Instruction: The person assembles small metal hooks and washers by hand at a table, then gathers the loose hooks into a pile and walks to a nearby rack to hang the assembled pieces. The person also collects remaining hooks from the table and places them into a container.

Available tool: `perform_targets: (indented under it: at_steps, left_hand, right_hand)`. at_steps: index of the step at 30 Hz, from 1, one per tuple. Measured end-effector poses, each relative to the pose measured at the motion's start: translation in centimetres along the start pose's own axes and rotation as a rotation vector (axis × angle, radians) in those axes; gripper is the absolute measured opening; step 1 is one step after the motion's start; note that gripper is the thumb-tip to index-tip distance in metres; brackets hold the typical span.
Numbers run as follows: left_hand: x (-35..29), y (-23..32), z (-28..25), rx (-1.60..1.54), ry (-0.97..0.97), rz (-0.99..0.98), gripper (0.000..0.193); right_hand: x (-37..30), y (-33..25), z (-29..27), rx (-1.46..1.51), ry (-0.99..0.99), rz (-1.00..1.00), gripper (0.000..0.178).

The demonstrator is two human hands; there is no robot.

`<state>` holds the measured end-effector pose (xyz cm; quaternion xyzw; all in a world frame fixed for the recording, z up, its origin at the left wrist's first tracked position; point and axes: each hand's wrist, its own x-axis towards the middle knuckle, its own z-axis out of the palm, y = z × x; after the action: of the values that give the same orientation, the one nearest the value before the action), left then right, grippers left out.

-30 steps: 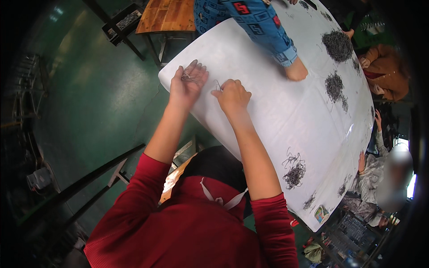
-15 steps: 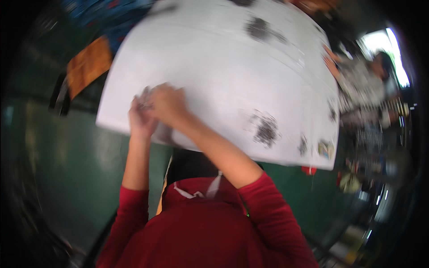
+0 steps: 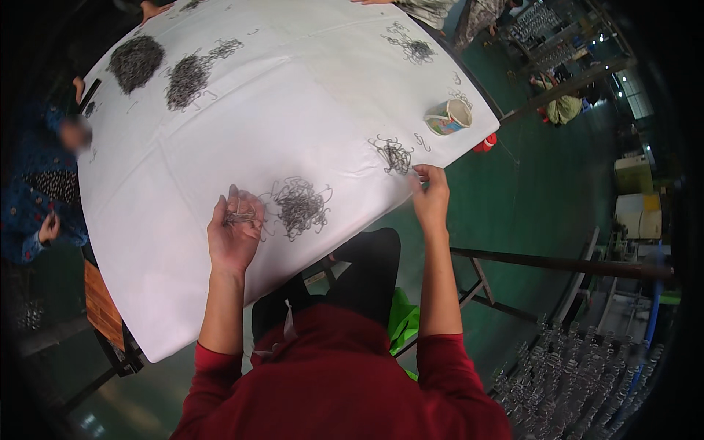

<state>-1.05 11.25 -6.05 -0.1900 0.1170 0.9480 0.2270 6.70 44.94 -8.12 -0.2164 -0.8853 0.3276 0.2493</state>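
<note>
Now the two hands are apart, whereas half a second ago they met in a blur over the worktop [image 3: 176, 297]. The left hand [image 3: 235, 238], palm up with fingers half curled, holds a small bunch of wire hooks [image 3: 240, 215] and has come just beside a dense hook pile [image 3: 299, 207]; a second ago that pile lay well off to the right of both hands. The right hand, [image 3: 431, 194] which pinched a single hook near the left palm then, has swung out to the front edge, its thumb and forefinger near a smaller hook cluster [image 3: 394, 155]. The view has turned too: the blue patterned sleeve [image 3: 31, 248] that stretched across the worktop shows at the left rim, and the paper cup [image 3: 449, 119] stands plainly by the right corner.

Harder to make out is the right hand's grip: its fingertips are narrow, but I cannot tell whether a hook sits between them. The left fingers and thumb partly cover the bunch, so its hooks cannot be counted. A co-worker's hand [image 3: 152, 10] at the top edge is cut off from its owner, and the red object [image 3: 485, 142] is partly hidden beneath the worktop's corner.
</note>
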Motion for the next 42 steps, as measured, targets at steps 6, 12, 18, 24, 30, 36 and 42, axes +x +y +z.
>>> perform_targets:
  at_steps: [6, 12, 18, 24, 30, 36, 42]
  left_hand:
    - [2.6, -3.4, 2.7, 0.091, 0.087, -0.052, 0.022]
    - [3.9, -4.8, 3.4, 0.130, 0.211, -0.061, 0.025]
    - [5.5, -6.8, 4.2, 0.193, 0.225, -0.085, 0.026]
    - [7.8, -9.9, 5.7, 0.192, 0.198, -0.186, 0.027]
    - [10.1, -12.0, 6.6, 0.182, 0.219, -0.233, 0.028]
    - [13.3, -12.7, 6.1, 0.216, 0.258, -0.189, 0.034]
    - [16.4, -13.3, 5.7, 0.293, 0.182, -0.207, 0.040]
  right_hand:
    - [0.5, 3.9, 0.2, -0.075, -0.040, -0.105, 0.049]
    - [3.4, 3.0, 4.3, -0.245, -0.044, -0.281, 0.074]
    - [5.9, 3.7, 6.9, -0.138, -0.080, -0.384, 0.049]
    - [7.3, 4.1, 7.4, -0.178, -0.129, -0.456, 0.023]
    - [9.3, 4.3, 7.5, -0.222, -0.179, -0.569, 0.019]
    - [10.5, 4.6, 9.0, -0.061, -0.165, -0.592, 0.018]
    - [12.3, 3.3, 9.0, 0.635, -0.284, 0.179, 0.017]
